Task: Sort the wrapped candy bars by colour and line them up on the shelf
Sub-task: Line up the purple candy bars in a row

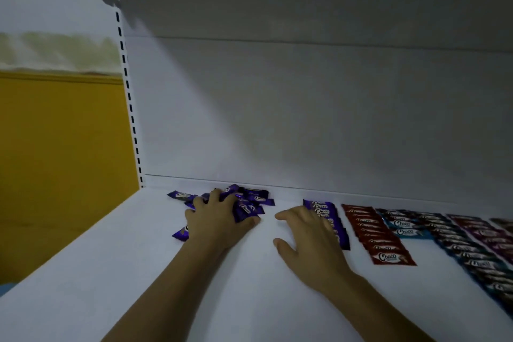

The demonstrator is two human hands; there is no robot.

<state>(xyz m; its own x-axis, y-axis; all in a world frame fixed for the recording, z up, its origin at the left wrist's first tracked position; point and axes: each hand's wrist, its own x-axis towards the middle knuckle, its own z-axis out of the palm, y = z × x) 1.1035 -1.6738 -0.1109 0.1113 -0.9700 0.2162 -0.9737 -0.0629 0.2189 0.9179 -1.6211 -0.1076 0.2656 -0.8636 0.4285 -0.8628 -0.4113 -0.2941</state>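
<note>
On the white shelf (pixel 133 272), a loose pile of purple candy bars (pixel 251 200) lay at the far left, close to the back panel (pixel 277 119). The left hand (pixel 213 219) was planted on top of that pile, palm down, its fingers spread and curled into the wrappers, with several bars caught between the fingers and the thumb. One stray purple bar (pixel 180 232) lay on the shelf just beside that wrist, on its left. To the right of the pile, apart from it, ran a lined-up row of purple bars (pixel 323 207), overlapping one another from far to near. The right hand (pixel 308 233) rested flat over the near part of this row, fingers relaxed and splayed, gripping nothing, its thumb and forefinger pointing left over bare shelf. Further right came a row of red bars (pixel 372 230), then a short row of light blue bars (pixel 405 226), a long row of dark bars (pixel 472 255) running toward the near right edge, and a maroon row (pixel 483 230) beyond it. A slotted upright (pixel 130 105) stood at the shelf's far left corner, with a yellow wall (pixel 61 147) left of it.
</note>
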